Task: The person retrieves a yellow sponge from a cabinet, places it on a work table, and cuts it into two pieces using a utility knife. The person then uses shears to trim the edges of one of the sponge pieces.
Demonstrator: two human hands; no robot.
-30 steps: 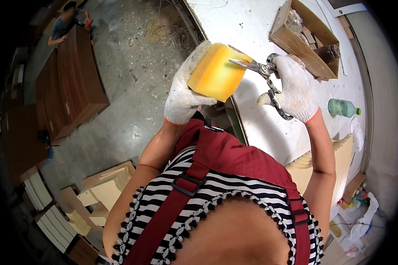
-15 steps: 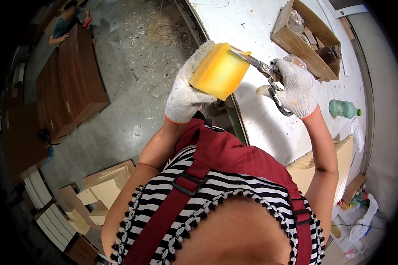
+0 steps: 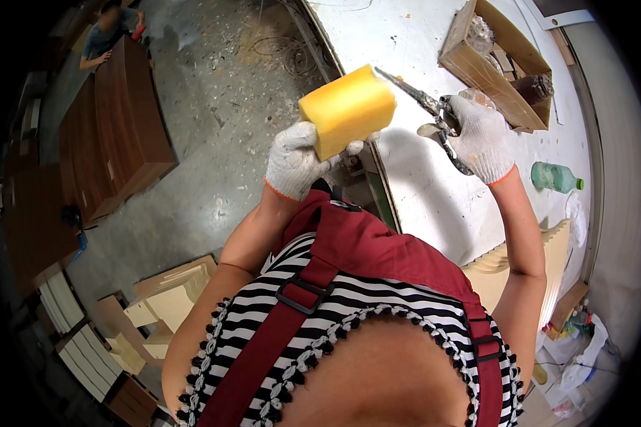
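Note:
A thick yellow sponge block (image 3: 352,110) is gripped by its lower side in my left hand (image 3: 295,158), which wears a white knit glove. My right hand (image 3: 481,139), gloved the same way with an orange cuff edge, holds a pair of dark, stained scissors (image 3: 424,99). Their blades point up and left, with the tips close to the sponge's upper right corner. The blades look nearly closed. A small yellow scrap (image 3: 399,78) shows beside the blades.
On the white worktable (image 3: 434,206), a cardboard box (image 3: 502,89) holds odds and ends. A green plastic bottle (image 3: 554,176) lies at the right. Wavy-edged cream boards (image 3: 516,260) stand near my right arm. Far left, a person (image 3: 107,35) leans over dark brown panels (image 3: 124,117).
My left hand has turned the sponge and shifted its grip lower. The scissors, over the sponge's edge before, are now apart from it or just at its corner.

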